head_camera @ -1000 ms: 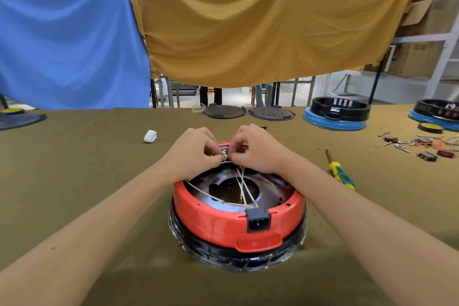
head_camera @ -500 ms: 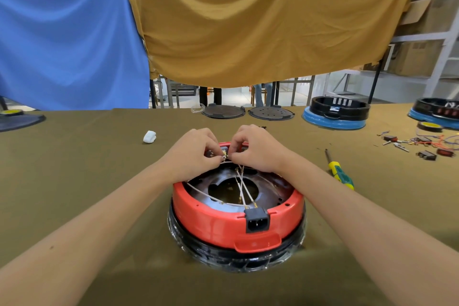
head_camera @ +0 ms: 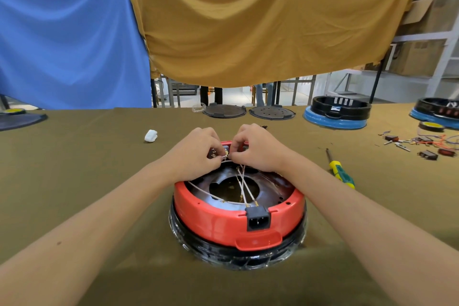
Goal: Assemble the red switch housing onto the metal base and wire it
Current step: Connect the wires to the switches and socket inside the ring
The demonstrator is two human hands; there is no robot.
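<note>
A round red housing (head_camera: pixel 218 225) sits over a shiny metal base (head_camera: pixel 270 187) on a black ring in front of me. A black power socket (head_camera: pixel 258 218) is set in its near rim. White wires (head_camera: pixel 244 185) run from the socket across the opening to the far rim. There my left hand (head_camera: pixel 196 154) and my right hand (head_camera: pixel 258 149) meet, fingertips pinching the wire ends at small terminals. The terminals are mostly hidden by my fingers.
A yellow-green screwdriver (head_camera: pixel 340 171) lies to the right. Loose switches and wires (head_camera: pixel 422 145) are scattered at far right. A small white part (head_camera: pixel 151 135) lies at left. Two black discs (head_camera: pixel 223 110) and blue-black housings (head_camera: pixel 339 112) stand at the back.
Both hands stay at the far rim with only slight finger movements on the wire ends. The housing has not moved.
</note>
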